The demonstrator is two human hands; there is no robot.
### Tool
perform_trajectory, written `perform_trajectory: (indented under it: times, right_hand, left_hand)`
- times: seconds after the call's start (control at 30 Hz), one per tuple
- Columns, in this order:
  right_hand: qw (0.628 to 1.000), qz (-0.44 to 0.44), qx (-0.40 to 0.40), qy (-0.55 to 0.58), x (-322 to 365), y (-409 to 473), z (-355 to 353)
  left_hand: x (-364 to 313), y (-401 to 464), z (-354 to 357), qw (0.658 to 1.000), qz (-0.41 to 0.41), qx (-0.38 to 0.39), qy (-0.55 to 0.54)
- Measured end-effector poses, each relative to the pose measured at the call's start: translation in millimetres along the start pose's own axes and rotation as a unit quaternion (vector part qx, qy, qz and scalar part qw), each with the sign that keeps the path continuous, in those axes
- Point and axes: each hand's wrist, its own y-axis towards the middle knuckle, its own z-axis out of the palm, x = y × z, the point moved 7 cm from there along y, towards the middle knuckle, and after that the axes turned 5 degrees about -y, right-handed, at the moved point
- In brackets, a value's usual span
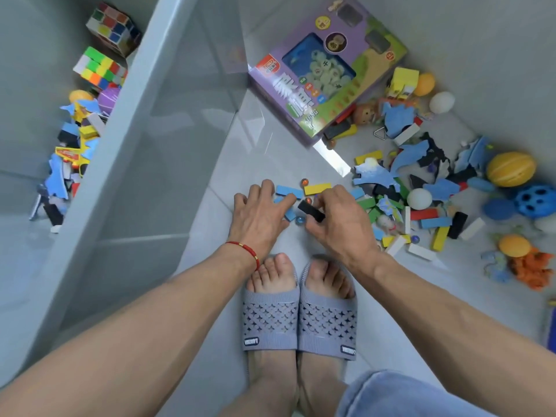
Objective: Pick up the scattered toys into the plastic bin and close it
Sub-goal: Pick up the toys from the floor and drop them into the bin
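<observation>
I see my right hand (337, 218) pinching a small black rectangular wooden block (311, 211), while my left hand (258, 215) spreads relaxed fingers (268, 186) over flat blue blocks (288, 191) on the floor.

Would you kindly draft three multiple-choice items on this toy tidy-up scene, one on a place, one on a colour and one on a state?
1. Where are the two multicoloured puzzle cubes?
A. Inside the translucent grey plastic bin
B. On the floor beside the slippers
C. On top of the purple game box

2. What colour is the small rectangular block that the right hand pinches?
A. Yellow
B. Black
C. Green

3. How does the left hand lie?
A. Clenched round a ball
B. Fingers spread over small blue blocks on the floor
C. Resting on the bin's rim

Answers: 1 A, both cubes lie behind the bin's wall, at its far end. 2 B, the block between thumb and fingers is black. 3 B, its fingers are splayed flat, reaching among the blue blocks.
</observation>
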Motion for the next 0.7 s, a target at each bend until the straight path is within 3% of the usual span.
perform_trajectory:
  times: [0.07, 0.2, 0.33, 0.4, 0.5, 0.53, 0.63, 0.7]
  right_hand:
    - [0.979, 0.107, -0.006, 0.174, -12, -6, -8]
    - [0.838, 0.29, 0.009, 0.462, -42, -26, -7]
    - [0.709, 0.315, 0.01, 0.63, -57, -26, -12]
    - [0.68, 0.301, 0.033, 0.668, -57, -21, -17]
    - [0.706, 0.271, 0.088, 0.649, -43, -12, -19]
    - [0.746, 0.261, 0.102, 0.604, -36, -8, -16]
    - [0.929, 0.152, 0.09, 0.325, -8, 5, -9]
    - [0.979, 0.037, 0.093, 0.179, 21, 7, 3]
  left_hand:
    - [3, 1, 0, 1.0, 0.001, 0.0, 0.002]
    - [19, -5, 2, 0.999, -0.006, -0.018, -0.03]
    - [35, -15, 2, 0.999, -0.014, -0.04, -0.031]
    - [42, -21, 2, 0.998, -0.036, -0.045, -0.026]
    - [51, -30, 5, 0.993, -0.083, -0.041, -0.071]
    - [53, -32, 6, 0.991, -0.094, -0.041, -0.089]
    - [56, -34, 5, 0.988, -0.097, -0.051, -0.11]
    - [59, -37, 4, 0.987, -0.086, -0.059, -0.125]
